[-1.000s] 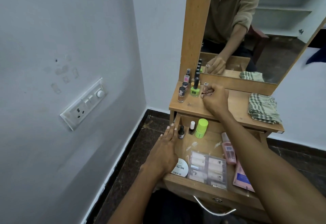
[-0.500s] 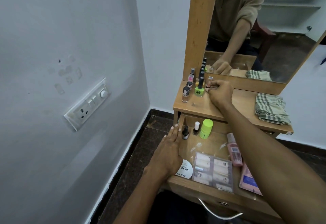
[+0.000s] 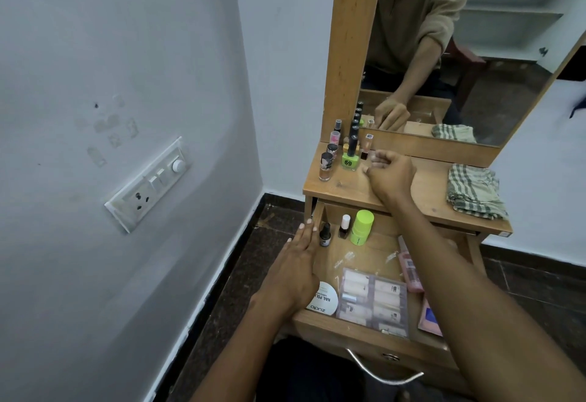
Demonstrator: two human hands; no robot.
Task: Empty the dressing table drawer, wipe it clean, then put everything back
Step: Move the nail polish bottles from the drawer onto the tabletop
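Since a second ago the right hand (image 3: 391,176) has let go of the small slim bottle (image 3: 367,147) it was setting down and drawn back a little; that bottle now stands on the table top (image 3: 421,189) just beside the green polish bottle (image 3: 350,156). Its fingers are loosely curled and hold nothing, and it hovers above the table top close to the row of bottles. The left hand (image 3: 298,270) has stayed where it was, lying flat with straight fingers pressed together along the left wall of the open drawer (image 3: 320,208).

Just beside those fingertips, at the back of the drawer, stand a small dark bottle (image 3: 325,235), a white-capped bottle (image 3: 344,226) and a lime green tube (image 3: 361,226). Nearer the front lie a round white tin (image 3: 323,301), partly under the left wrist, a clear pack of false nails (image 3: 372,301), a pink bottle (image 3: 409,270) partly hidden by the right forearm, and a pink packet (image 3: 429,319). A metal handle (image 3: 377,371) hangs on the drawer front.

On the table top, left of the green bottle, a peach polish bottle (image 3: 326,167) stands with more small bottles behind it against the mirror frame (image 3: 347,49). A folded checked cloth (image 3: 474,191) lies on the right end of the top, well apart from the bottles. A switch plate (image 3: 149,184) sits on the left wall.
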